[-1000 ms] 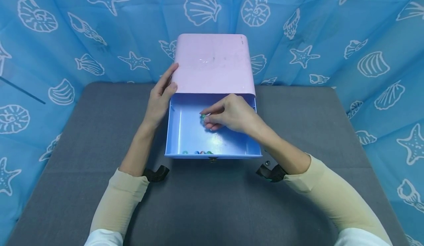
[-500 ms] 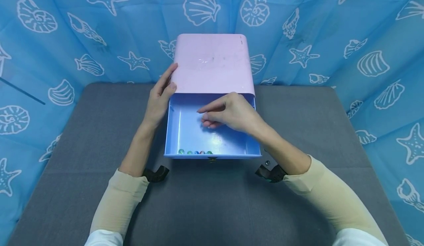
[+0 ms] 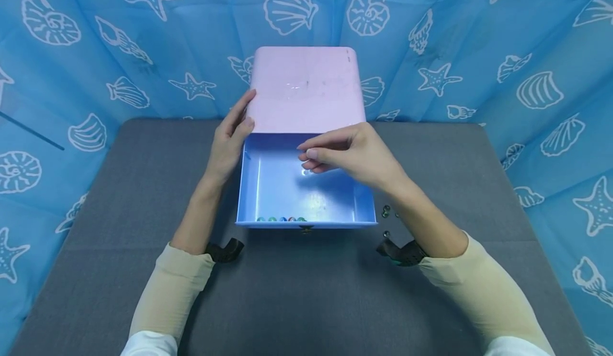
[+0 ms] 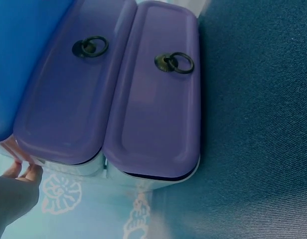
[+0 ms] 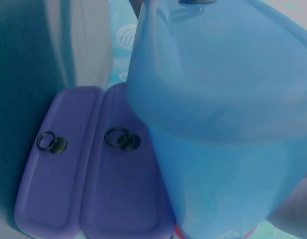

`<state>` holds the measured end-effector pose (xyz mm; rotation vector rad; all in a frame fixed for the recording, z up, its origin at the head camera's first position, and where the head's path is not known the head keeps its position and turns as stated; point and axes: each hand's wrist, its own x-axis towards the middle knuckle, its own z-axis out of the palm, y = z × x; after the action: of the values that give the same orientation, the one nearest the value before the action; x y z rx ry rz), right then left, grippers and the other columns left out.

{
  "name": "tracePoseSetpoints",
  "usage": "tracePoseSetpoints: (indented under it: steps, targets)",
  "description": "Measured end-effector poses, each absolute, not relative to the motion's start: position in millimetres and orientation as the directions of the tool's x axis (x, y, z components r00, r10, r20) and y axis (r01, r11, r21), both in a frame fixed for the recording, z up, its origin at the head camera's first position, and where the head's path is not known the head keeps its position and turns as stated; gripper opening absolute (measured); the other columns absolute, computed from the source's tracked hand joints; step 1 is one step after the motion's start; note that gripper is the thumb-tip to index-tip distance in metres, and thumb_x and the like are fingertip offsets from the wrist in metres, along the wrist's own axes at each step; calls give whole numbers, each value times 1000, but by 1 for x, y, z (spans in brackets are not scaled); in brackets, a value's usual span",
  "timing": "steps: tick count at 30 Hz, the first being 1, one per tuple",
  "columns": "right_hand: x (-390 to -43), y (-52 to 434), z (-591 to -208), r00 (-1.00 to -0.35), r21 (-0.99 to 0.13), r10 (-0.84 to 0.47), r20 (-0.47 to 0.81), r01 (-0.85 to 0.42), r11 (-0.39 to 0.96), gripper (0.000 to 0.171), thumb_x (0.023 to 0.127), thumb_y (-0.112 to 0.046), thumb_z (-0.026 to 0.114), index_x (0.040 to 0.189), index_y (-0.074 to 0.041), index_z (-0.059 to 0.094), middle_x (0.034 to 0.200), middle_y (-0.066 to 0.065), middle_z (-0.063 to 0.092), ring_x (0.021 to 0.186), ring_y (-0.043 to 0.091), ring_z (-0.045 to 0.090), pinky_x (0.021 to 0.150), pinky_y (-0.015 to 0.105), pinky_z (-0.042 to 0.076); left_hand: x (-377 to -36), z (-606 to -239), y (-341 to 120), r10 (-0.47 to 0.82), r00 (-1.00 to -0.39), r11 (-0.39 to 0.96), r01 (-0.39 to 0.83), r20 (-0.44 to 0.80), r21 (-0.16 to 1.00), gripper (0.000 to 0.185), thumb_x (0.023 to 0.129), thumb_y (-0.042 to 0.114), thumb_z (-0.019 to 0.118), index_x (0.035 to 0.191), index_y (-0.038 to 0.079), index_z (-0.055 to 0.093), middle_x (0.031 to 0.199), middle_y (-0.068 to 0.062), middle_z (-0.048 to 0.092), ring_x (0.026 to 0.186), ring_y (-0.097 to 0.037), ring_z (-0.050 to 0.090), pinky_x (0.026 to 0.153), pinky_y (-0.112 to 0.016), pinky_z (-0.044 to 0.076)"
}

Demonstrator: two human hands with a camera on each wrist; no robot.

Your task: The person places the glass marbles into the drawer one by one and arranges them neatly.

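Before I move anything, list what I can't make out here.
Back of the blue drawer: head view, hidden under the pink top.
Undersides of the marbles: head view, behind the drawer's front edge.
Small dark things right of the drawer: head view, too small to identify surely.
Insides of the purple drawers: both wrist views, hidden by their shut fronts.
Rest of the left hand: left wrist view, cut off by the left edge.

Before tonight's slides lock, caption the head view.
Left hand on pink cabinet, right hand above open blue drawer of marbles.
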<state>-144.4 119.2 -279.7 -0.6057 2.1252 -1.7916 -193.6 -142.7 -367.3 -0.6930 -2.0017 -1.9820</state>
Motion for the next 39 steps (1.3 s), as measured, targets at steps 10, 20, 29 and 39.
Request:
tracePoseSetpoints:
  steps: [10,20,29,39]
  targets:
    - [-140,141,-283,-878,-976,-465,114,-186,113,20,91,-3,70,109,6,72,99,16,75,87,28,74,75,39,59,-195,-369,-143,169,-850,-44,499,499,866,56,99,19,47,153,6,38,160,-6,32,148,-21,26,120,-40,19]
    - [-135,165,-288,-882,-972,-436,177,-225,60,19,90,-2,70,107,7,73,98,19,74,81,28,73,72,39,59,-193,-369,-143,166,-854,-54,491,493,870,55,99,16,47,152,5,38,160,-6,32,148,-20,26,120,-38,19]
    - [-131,190,-292,-896,-973,-398,199,-229,30,21,91,1,69,108,11,70,98,19,74,78,24,73,71,36,59,-194,-368,-142,158,-862,-44,481,482,876,55,99,18,48,153,7,39,159,-4,33,148,-19,27,120,-38,20]
    - [-127,210,-298,-918,-963,-354,180,-238,129,23,92,-2,68,111,11,69,98,15,75,81,23,74,71,33,59,-194,-368,-142,151,-868,-56,471,473,881,54,100,17,47,152,7,39,159,-6,34,146,-20,30,119,-38,23]
